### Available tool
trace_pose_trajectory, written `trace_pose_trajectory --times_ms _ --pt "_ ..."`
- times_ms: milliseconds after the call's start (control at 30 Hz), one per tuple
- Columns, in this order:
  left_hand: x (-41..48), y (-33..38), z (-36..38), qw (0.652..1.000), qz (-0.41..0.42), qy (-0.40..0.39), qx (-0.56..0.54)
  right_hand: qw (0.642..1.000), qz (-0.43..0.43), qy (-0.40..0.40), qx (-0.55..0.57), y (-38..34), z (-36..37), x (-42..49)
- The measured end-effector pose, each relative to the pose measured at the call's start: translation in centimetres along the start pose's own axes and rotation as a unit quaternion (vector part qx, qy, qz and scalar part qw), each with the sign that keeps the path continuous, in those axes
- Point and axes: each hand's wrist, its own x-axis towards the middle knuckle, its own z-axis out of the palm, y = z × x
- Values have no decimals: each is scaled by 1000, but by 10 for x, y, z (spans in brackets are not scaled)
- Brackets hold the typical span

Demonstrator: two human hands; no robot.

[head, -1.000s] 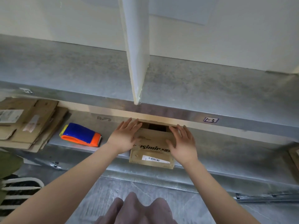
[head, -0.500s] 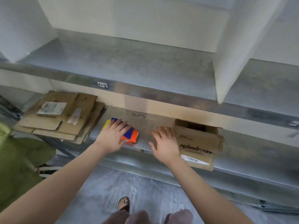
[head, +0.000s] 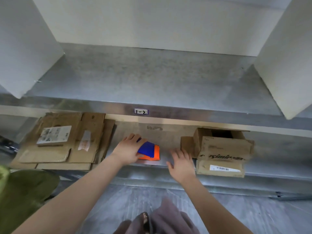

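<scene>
A blue and orange tape dispenser point(head: 150, 152) lies on the lower metal shelf point(head: 168, 163). My left hand point(head: 128, 150) grips its left end, fingers over the top and thumb at its front. My right hand point(head: 182, 163) hovers flat with spread fingers just right of the dispenser, holding nothing. An open brown cardboard box point(head: 222, 149) stands on the same shelf to the right, with one flap hanging over the shelf's front edge and bearing a barcode label.
A stack of flattened cardboard point(head: 62, 142) lies at the left of the lower shelf. The upper metal shelf point(head: 152, 78) carries white dividers point(head: 25, 48) at both sides. Something green point(head: 22, 196) sits low at the left. My feet show on the grey floor.
Both hands left the cardboard box and moved left. My left hand came down on the tape dispenser and now grips it; my right hand drew away from the box.
</scene>
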Motion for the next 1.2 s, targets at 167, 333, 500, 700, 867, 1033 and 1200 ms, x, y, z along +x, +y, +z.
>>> trace_pose_trajectory --times_ms 167,333,500,700,867,1033,1200 --pt "11 -8 -8 997 -11 -61 -41 1000 -2 -3 11 4 5 3" --pt "11 -8 -13 993 -23 -90 -75 1000 -5 -12 12 3 8 1" --pt "1 -2 -13 995 -25 -66 -76 1000 -17 6 8 3 2 -2" --pt "-5 16 -19 998 10 -20 -67 998 -19 36 57 2 -3 0" --pt "-13 23 -32 997 54 5 -55 991 -14 -1 133 1 -8 2" --pt "-18 3 -68 994 80 45 -62 975 -24 -26 221 -8 -17 6" --pt "-12 16 -88 986 129 86 -62 958 -28 16 286 -18 -45 1"
